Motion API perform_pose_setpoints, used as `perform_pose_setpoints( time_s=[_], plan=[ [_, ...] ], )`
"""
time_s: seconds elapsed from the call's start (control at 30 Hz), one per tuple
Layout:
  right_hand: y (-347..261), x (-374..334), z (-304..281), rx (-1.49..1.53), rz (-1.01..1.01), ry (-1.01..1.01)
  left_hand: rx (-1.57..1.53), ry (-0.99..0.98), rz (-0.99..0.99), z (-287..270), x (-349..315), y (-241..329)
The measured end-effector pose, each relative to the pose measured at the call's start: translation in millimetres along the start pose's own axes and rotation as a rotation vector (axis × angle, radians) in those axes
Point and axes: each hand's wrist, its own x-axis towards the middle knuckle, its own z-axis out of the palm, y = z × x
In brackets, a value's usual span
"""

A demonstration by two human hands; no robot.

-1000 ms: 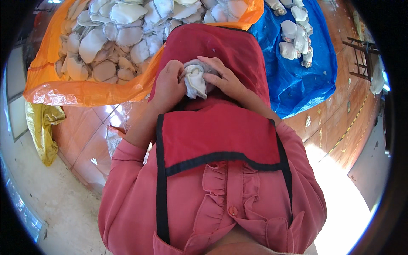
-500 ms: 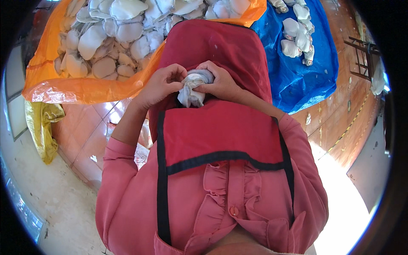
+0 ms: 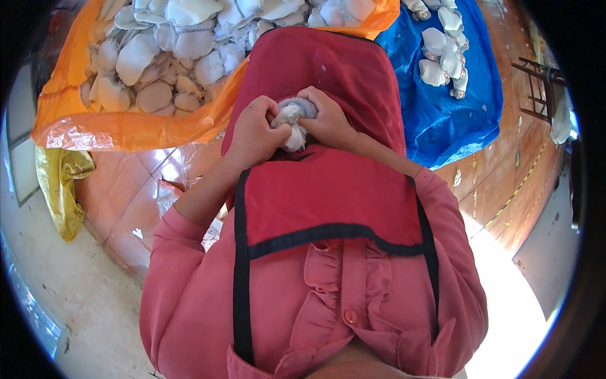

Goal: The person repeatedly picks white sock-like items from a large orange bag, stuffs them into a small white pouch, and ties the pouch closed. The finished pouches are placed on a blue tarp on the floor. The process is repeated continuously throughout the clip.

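Over my lap, on the red apron [image 3: 315, 63], both hands work at one bunched white-and-grey soft piece [image 3: 291, 115] that looks like cloth. My left hand [image 3: 257, 131] pinches its left side, thumb and fingertips closed on the crumpled edge. Around the right side curls my right hand [image 3: 328, 119], with the thumb pressed against the front and the fingers behind. Part of the piece is hidden by the fingers, so its full shape cannot be made out.
An orange sheet [image 3: 126, 134] at the far left holds a heap of flat, rounded white-grey pieces [image 3: 154, 100]. On a blue sheet [image 3: 442, 126] at the right lie several white rolled bundles [image 3: 434, 72]. A yellow sack [image 3: 60, 189] lies left; a dark wooden stool-like frame [image 3: 536, 88] stands far right.
My left hand has moved right and closed in over the piece's lower left. The loose end that hung below is now gathered up, and more of the piece is covered.
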Motion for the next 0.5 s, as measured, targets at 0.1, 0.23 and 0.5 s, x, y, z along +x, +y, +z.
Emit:
perform_pose_setpoints(
  time_s=[0.1,0.23,0.5],
  plan=[
    [-4,8,1,-0.004,0.084,0.022,0.066,0.176,0.091,12,1,1],
    [-6,13,3,0.033,0.155,0.054,0.13,0.285,0.192,20,9,-8],
    [-3,18,-40,0.223,-0.061,-0.378,-0.023,0.126,0.111,4,-1,-5]
  ],
)
